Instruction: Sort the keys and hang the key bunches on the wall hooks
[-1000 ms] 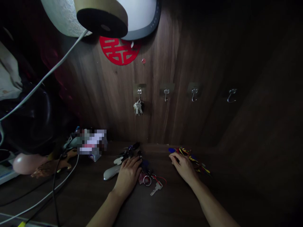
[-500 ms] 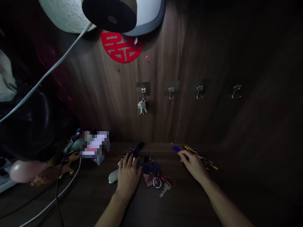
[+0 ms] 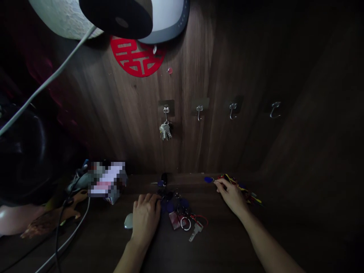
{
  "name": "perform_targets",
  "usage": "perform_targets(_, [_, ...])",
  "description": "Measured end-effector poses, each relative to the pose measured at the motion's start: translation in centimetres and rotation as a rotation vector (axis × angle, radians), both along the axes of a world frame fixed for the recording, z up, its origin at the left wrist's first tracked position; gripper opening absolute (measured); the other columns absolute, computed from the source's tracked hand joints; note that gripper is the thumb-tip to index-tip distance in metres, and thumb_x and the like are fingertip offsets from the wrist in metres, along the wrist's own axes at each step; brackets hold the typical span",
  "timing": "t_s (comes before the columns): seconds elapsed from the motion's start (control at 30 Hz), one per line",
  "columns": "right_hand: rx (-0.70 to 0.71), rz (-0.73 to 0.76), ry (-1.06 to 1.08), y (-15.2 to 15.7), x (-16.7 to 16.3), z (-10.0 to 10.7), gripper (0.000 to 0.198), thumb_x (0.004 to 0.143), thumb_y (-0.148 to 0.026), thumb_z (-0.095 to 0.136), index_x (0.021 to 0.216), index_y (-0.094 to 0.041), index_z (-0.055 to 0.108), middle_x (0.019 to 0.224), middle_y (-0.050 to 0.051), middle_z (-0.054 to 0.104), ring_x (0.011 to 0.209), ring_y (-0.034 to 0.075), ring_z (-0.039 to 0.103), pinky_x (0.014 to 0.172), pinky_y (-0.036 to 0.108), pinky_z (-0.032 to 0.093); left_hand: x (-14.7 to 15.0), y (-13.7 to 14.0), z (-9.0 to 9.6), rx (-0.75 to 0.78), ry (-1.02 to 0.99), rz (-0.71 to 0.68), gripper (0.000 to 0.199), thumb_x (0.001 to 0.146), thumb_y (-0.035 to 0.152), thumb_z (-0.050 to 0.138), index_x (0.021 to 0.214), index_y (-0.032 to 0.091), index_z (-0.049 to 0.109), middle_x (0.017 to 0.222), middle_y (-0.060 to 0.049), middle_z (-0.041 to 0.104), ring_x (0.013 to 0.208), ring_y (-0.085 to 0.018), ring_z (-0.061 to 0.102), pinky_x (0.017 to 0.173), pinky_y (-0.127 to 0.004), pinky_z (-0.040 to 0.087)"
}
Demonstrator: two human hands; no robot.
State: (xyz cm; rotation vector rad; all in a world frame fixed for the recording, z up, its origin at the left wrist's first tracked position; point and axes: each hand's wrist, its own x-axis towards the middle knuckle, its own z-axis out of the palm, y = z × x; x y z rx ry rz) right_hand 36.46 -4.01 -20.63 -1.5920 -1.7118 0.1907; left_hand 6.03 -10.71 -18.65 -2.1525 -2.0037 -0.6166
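Note:
My left hand [image 3: 146, 214] lies palm down on the dark wooden surface, fingers bent and close together. What is under its fingertips is hidden. A pale rounded object [image 3: 128, 221] pokes out at its left side. To its right is a heap of blue key fobs [image 3: 184, 203], dark red tags [image 3: 174, 220], a metal ring [image 3: 185, 223] and a silver key [image 3: 195, 232]. Beyond it lies a key with a dark head [image 3: 160, 183]. My right hand [image 3: 231, 195] pinches the ring end of a blue key fob [image 3: 208, 179], beside a tangle of coloured cords [image 3: 253, 198].
Metal hooks [image 3: 200, 112] line the wooden wall; a bunch of keys [image 3: 165, 131] hangs from the leftmost. Caps [image 3: 170, 22] and a red paper cutout [image 3: 138, 62] are above. At left are a blurred box [image 3: 113, 193], cables [image 3: 74, 233] and a brown wooden-looking object [image 3: 57, 216].
The view has shifted slightly. My left hand has drawn back a little and its fingers have curled, uncovering the dark-headed key. My right hand stays at the blue fob, whose ring end now shows.

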Motion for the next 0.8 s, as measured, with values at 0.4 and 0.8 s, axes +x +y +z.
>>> perform_targets(0.4, [0.049, -0.168, -0.182, 1.0, 2.3, -1.2, 0.026, 0.085, -0.030, 0.042, 0.091, -0.023, 0.066, 0.080, 0.006, 0.070, 0.077, 0.022, 0.063, 0.067, 0.030, 0.041, 0.2, 0.0, -0.1, 0.132, 0.000, 0.048, 0.026, 0.090, 0.031, 0.042, 0.088, 0.024, 0.067, 0.082, -0.003, 0.072, 0.083, -0.024, 0.061, 0.068, -0.034, 0.038])
perform_targets(0.8, [0.146, -0.056, -0.460, -0.2, 0.3, -0.9, 0.015, 0.085, -0.014, 0.053, 0.080, -0.025, 0.063, 0.087, 0.002, 0.066, 0.087, 0.022, 0.055, 0.072, 0.032, 0.033, 1.7, -0.3, -0.3, 0.235, -0.005, -0.132, 0.023, 0.090, 0.027, 0.042, 0.090, 0.024, 0.065, 0.083, -0.001, 0.072, 0.080, -0.021, 0.064, 0.076, -0.034, 0.041])
